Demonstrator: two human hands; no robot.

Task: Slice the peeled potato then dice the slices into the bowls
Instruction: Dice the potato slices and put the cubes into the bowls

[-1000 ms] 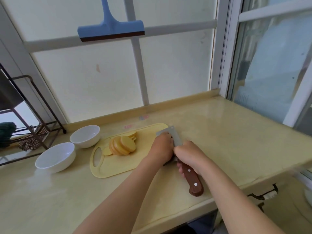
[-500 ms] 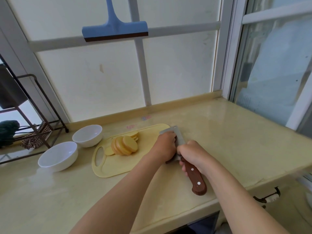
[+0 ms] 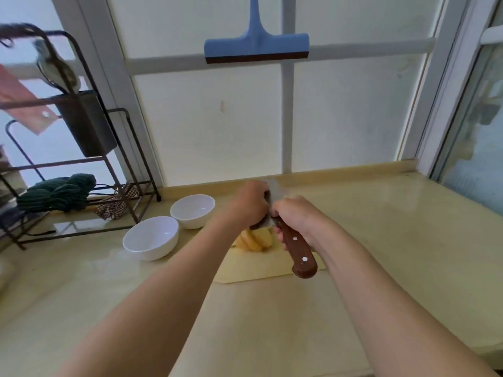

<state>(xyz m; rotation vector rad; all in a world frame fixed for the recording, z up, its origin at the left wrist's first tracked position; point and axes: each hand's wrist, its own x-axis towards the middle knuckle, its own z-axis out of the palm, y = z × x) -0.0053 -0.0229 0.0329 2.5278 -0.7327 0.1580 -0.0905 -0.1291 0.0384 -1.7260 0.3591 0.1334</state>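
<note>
- A dark metal rack (image 3: 128, 164) stands at the far left of the counter, with a dark container (image 3: 84, 123) hanging on it and a green cloth (image 3: 57, 193) bundled on its lower shelf.
- Two white bowls sit on the counter just right of the rack: the near bowl (image 3: 151, 238) and the far bowl (image 3: 192, 210) beside it, almost touching. Both are left of the board.
- The left hand (image 3: 249, 205) is raised above the board, with its back to the camera, right against the left face of the blade. Its fingers curl away out of sight, so what they hold, if anything, cannot be told.
- The potato slices (image 3: 255, 240) lie in a leaning stack on the cutting board (image 3: 258, 268), below and between the two hands and partly hidden by them.
- A blue squeegee (image 3: 257, 47) hangs on the frosted window (image 3: 206, 126) above.
- The knife (image 3: 300, 254), a broad-bladed cleaver with a riveted brown wooden handle, is held over the slices with its blade pointing away.
- The right hand (image 3: 296, 219) grasps the top of the handle, fingers wrapped tightly round it.
- The pale yellow counter (image 3: 394, 240) extends right to a second window.
</note>
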